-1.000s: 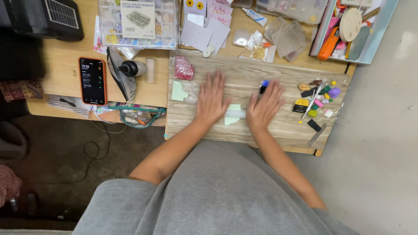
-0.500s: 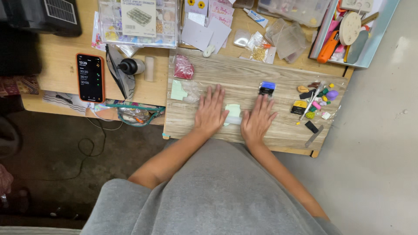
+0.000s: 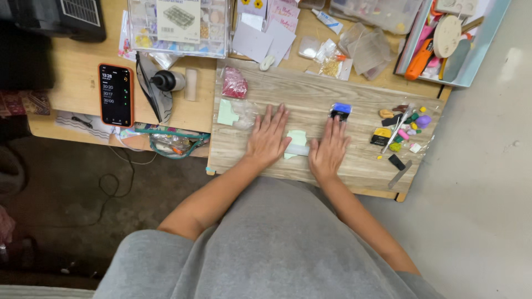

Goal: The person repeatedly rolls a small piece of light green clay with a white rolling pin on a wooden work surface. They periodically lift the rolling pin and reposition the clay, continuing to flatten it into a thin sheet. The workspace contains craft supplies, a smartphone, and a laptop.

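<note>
My left hand (image 3: 267,138) and my right hand (image 3: 330,149) lie flat, fingers spread, on a wood-grain board (image 3: 310,94). Both palms press on a pale, clear roller (image 3: 297,150) that lies crosswise between them. Under and just beyond the roller sits a thin sheet of pale green clay (image 3: 297,137). Neither hand curls around anything. The ends of the roller are hidden under my palms.
On the board lie another pale green piece in plastic wrap (image 3: 227,112), a red packet (image 3: 234,83), a small blue-and-black block (image 3: 341,109) and several coloured clay bits with tools (image 3: 407,124). A phone (image 3: 115,94), a clear organiser box (image 3: 177,25) and a turquoise tray (image 3: 476,61) lie around it.
Both hands have drawn back toward my body along the board with the roller under them. The green clay now shows beyond the roller.
</note>
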